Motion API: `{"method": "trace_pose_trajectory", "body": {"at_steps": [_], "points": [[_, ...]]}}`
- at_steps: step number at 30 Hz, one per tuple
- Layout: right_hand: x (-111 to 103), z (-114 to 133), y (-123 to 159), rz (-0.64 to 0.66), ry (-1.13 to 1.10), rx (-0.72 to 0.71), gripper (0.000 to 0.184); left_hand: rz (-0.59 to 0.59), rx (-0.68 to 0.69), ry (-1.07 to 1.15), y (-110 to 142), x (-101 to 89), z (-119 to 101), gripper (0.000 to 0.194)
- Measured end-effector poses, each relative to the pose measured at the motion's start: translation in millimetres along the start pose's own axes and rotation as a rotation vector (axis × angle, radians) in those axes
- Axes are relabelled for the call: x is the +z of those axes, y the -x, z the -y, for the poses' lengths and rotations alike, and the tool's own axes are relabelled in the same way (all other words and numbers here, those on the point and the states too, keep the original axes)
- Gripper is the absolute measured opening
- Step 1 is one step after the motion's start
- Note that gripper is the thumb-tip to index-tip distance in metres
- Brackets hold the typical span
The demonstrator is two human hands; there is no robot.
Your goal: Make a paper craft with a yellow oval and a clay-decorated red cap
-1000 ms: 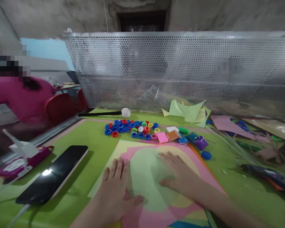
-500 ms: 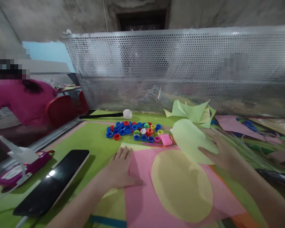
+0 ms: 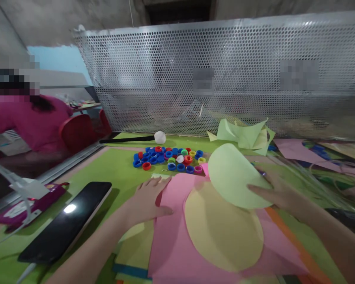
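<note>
My right hand holds a light green paper circle lifted off the table, thumb on its front and fingers behind it. My left hand lies flat with fingers spread on the left edge of a pink paper sheet. A yellow paper circle rests on that pink sheet, just below the lifted green one. More coloured sheets stick out under the pink one.
Several coloured bottle caps lie beyond the sheets, with a white ball on a black stick. A black phone lies at left, crumpled green paper at the back. A perforated metal screen walls the far side. A person in pink sits at left.
My right hand lifted the green circle off the stack and carried it up to the right, uncovering the yellow circle. My left hand slid left to the pink sheet's edge.
</note>
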State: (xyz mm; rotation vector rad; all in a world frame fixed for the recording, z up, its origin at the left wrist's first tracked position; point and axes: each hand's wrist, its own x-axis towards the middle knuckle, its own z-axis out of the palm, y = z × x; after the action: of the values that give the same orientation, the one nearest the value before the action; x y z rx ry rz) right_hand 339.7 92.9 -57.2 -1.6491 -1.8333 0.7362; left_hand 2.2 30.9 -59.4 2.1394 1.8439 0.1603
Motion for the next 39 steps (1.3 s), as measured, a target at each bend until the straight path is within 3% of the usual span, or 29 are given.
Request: {"method": "trace_pose_trajectory", "body": {"at_steps": [4, 9, 13, 17, 20, 23, 25, 29, 31, 32, 35, 36, 39], "points": [[-1.0, -9.3, 4.6, 0.204, -0.002, 0.111, 0.083, -0.073, 0.006, 0.089, -2.5, -2.4, -3.3, 0.070], [-16.9, 4.2, 13.7, 0.297, -0.163, 0.136, 0.085, -0.133, -0.009, 0.177, -2.4, -5.1, -5.7, 0.064], [-28.3, 0.9, 16.2, 0.373, -0.227, 0.040, 0.097, -0.188, -0.038, 0.152, -3.0, -1.8, -4.3, 0.063], [-40.6, -14.0, 15.3, 0.559, -0.035, -0.019, 0.087, -0.309, -0.048, 0.028, -6.5, 8.2, -12.4, 0.059], [-51.7, -15.7, 13.7, 0.613, 0.072, -0.011, 0.086, -0.234, 0.073, -0.032, -8.6, 20.6, -25.7, 0.049], [-55.7, -9.2, 14.1, 0.601, -0.038, -0.104, 0.087, -0.143, 0.170, -0.049, -8.5, 30.9, -37.6, 0.052], [-50.5, -4.4, 15.6, 0.628, -0.056, -0.133, 0.091, -0.118, 0.191, -0.049, -7.1, 33.3, -41.4, 0.059], [-29.4, -0.4, 18.5, 0.774, -0.042, -0.037, 0.094, -0.102, 0.240, -0.052, -4.1, 30.2, -38.9, 0.059], [-18.5, 2.2, 21.6, 0.752, -0.032, -0.005, 0.092, -0.101, 0.269, -0.054, -3.6, 29.3, -36.7, 0.054], [-12.5, 5.0, 24.7, 0.675, 0.025, -0.020, 0.090, -0.101, 0.279, -0.056, -3.4, 29.7, -36.6, 0.050], [12.6, 20.1, 42.3, 0.350, 0.326, -0.234, 0.078, -0.113, 0.289, -0.068, -2.4, 32.8, -42.1, 0.044], [23.5, 26.2, 50.5, 0.360, 0.377, -0.355, 0.076, -0.119, 0.289, -0.072, -2.0, 33.3, -45.2, 0.043], [55.8, 38.8, 75.0, 0.545, 0.423, -0.636, 0.078, -0.132, 0.274, -0.074, -0.5, 26.7, -48.8, 0.045]]}}
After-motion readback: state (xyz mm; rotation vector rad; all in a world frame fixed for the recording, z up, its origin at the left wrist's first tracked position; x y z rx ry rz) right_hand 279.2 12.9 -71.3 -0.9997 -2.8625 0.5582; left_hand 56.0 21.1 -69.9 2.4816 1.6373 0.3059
